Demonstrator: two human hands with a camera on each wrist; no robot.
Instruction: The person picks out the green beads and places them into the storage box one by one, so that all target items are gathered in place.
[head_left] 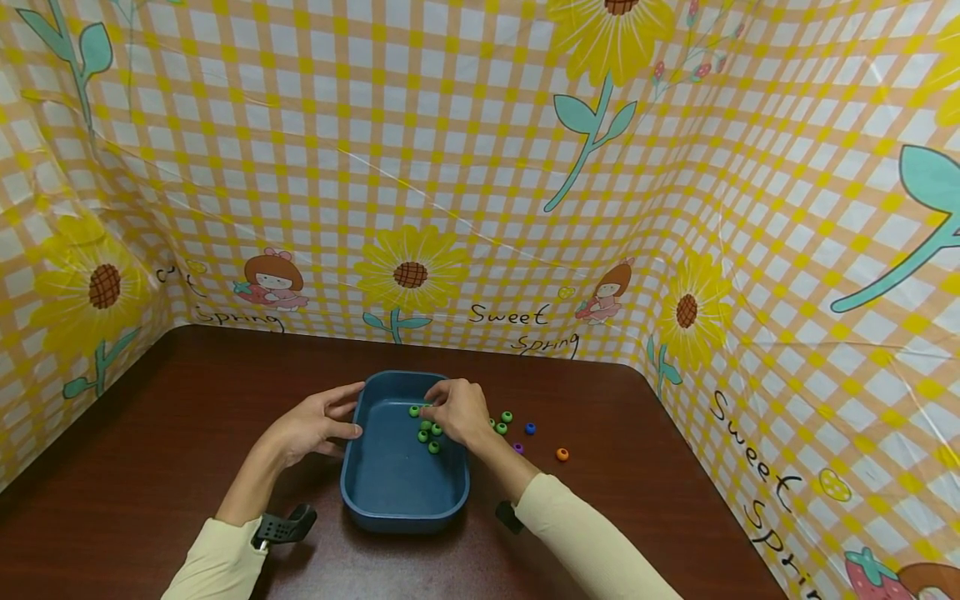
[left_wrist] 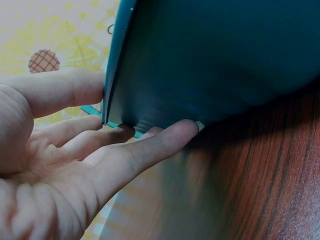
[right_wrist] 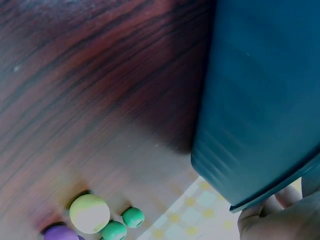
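Observation:
A blue rectangular bin (head_left: 405,483) stands on the table with several green beads (head_left: 433,447) on its floor. My left hand (head_left: 311,425) is at the bin's left side, its thumb at the rim and its fairly straight fingers (left_wrist: 150,147) along the outer wall. My right hand (head_left: 459,410) reaches over the bin's right rim, fingers bent down among the green beads. A bit of green shows by its thumb and index fingertips; I cannot tell whether they pinch that bead. In the right wrist view the bin wall (right_wrist: 260,100) hides the fingertips.
Right of the bin lie a few more green beads (head_left: 507,417), a blue bead (head_left: 530,428), a purple bead (head_left: 518,448) and an orange bead (head_left: 562,454). The dark wooden table (head_left: 615,517) is bordered by a checked sunflower cloth (head_left: 480,192) at the back and sides.

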